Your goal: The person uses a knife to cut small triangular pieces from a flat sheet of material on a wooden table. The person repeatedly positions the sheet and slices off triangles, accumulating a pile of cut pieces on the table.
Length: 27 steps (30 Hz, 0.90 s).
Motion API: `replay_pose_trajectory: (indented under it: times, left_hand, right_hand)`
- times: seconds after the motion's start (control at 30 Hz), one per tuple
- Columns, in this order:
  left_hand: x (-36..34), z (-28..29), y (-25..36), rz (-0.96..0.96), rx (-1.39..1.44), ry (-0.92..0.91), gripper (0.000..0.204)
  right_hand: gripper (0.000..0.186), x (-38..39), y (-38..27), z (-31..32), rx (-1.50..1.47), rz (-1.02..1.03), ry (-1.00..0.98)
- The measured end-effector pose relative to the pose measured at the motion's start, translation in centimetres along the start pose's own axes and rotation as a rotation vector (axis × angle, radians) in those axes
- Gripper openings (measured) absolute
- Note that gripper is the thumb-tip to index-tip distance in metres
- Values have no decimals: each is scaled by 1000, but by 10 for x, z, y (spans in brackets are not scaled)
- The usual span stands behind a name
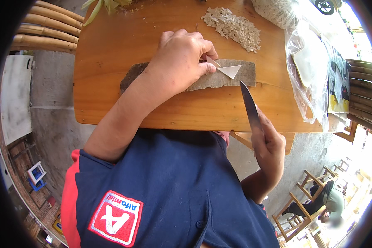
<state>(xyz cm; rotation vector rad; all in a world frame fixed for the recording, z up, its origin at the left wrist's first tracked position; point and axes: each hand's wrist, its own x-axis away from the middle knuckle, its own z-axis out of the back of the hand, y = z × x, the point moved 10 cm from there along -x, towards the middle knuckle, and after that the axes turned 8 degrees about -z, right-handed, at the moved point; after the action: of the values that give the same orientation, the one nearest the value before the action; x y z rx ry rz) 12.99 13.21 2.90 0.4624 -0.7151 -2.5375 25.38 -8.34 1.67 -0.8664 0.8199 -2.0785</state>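
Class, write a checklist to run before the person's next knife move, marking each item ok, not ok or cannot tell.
1. Long dark-bladed knife held in the right hand: ok.
2. Blade apart from the left hand: ok.
3. Small pale flat piece in that hand's fingers: ok.
4. Blade on that piece: not ok; it is to the right.
5. Heap of pale triangular chips apart from the grey-brown rough-edged board: ok.
6. Blade's sharpness: cannot tell.

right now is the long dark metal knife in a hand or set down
In hand: the right hand grips the knife, which points toward the flat grey-brown board.
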Motion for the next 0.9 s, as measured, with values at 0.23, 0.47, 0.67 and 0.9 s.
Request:
replay_pose_trajectory:
  times: [0.23,0.47,0.67,0.9]
  left_hand:
    - [1,0,-21,334,511,-39,13]
    - [21,26,-32,285,665,162,14]
    - [55,42,-42,293,692,232,13]
    - [75,39,-37,322,554,294,11]
  right_hand:
    - [50,-2,-13,-3,21,170,29]
    - [50,-16,-64,-39,321,281,-126]
    - [57,-46,-74,-55,591,331,-189]
    - [48,-68,-70,2,378,190,122]
